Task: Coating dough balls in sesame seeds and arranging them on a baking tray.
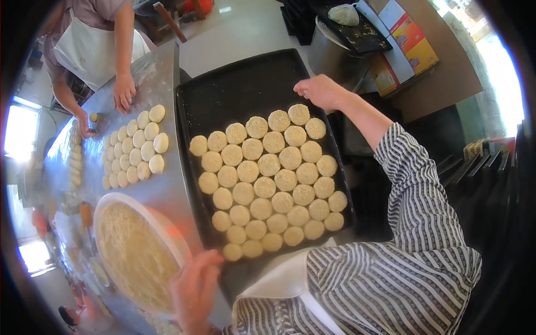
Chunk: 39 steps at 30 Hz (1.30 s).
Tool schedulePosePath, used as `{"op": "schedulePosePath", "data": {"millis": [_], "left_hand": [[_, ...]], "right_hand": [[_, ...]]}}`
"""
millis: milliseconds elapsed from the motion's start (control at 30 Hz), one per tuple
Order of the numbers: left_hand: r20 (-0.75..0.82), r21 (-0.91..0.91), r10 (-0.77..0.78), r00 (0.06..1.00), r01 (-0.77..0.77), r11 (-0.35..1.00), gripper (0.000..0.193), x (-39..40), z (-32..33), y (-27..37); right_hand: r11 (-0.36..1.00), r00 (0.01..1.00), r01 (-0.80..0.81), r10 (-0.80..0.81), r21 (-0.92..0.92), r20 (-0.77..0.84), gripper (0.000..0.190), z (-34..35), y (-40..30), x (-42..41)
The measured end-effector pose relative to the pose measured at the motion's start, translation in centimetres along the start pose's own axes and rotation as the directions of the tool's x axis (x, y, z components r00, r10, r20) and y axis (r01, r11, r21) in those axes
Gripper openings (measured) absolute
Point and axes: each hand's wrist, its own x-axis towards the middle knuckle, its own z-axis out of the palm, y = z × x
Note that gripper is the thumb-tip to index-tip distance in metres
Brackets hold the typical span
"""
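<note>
A black baking tray [247, 77] lies before me, with rows of round, crumb-coated dough pieces [268, 165] over its middle and near part. My right hand [321, 90] hovers by the tray's far right edge, fingers curled together; whether anything is inside them I cannot see. My left hand [196, 287] is blurred, beside the tray's near left corner and overlapping the rim of a large basin [176, 236]. Its fingers are stretched out with nothing visible in them. Pale crumbs or seeds [132, 247] fill the basin.
Plain dough balls [136, 146] sit in rows on the metal table [167, 79] at left. A co-worker's hands [124, 93] work there beside a dough strip [75, 155]. Printed cardboard boxes [406, 42] and a metal pot [328, 52] stand at far right; black trays [477, 167] are racked at right.
</note>
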Motion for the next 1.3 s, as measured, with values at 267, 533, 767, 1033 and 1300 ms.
{"op": "schedulePosePath", "data": {"millis": [267, 533, 767, 1033, 1300], "left_hand": [[-0.113, 0.093, 0.082, 0.990, -0.071, 0.993, 0.028, -3.9, -1.3, -2.4], [-0.433, 0.012, -0.057, 0.900, 0.069, 0.998, 0.026, -13.5, -5.4, -6.2], [-0.782, -0.294, -0.303, 0.544, 0.105, 0.950, 0.019, -26.8, -8.6, -16.8], [-0.783, -0.620, -0.614, -0.098, 0.194, 0.760, 0.021, -45.8, -7.1, -29.4], [-0.468, -0.884, -0.873, -0.139, 0.056, 0.465, 0.033, -50.8, -3.8, -34.1]], "right_hand": [[0.993, 0.993, -0.120, 0.120, -0.021, 0.008, 0.040, 2.4, 1.8, -1.0], [0.568, 0.883, 0.447, -0.402, -0.691, 0.240, 0.027, 3.9, 7.6, 1.5], [0.989, 0.902, 0.084, -0.127, -0.120, -0.414, 0.045, 2.6, -4.3, -0.7], [0.536, 0.635, 0.736, -0.759, 0.414, -0.147, 0.039, 14.6, -47.4, -15.6], [0.485, 0.294, 0.698, -0.865, 0.527, 0.406, 0.033, 35.7, -68.4, -28.4]]}}
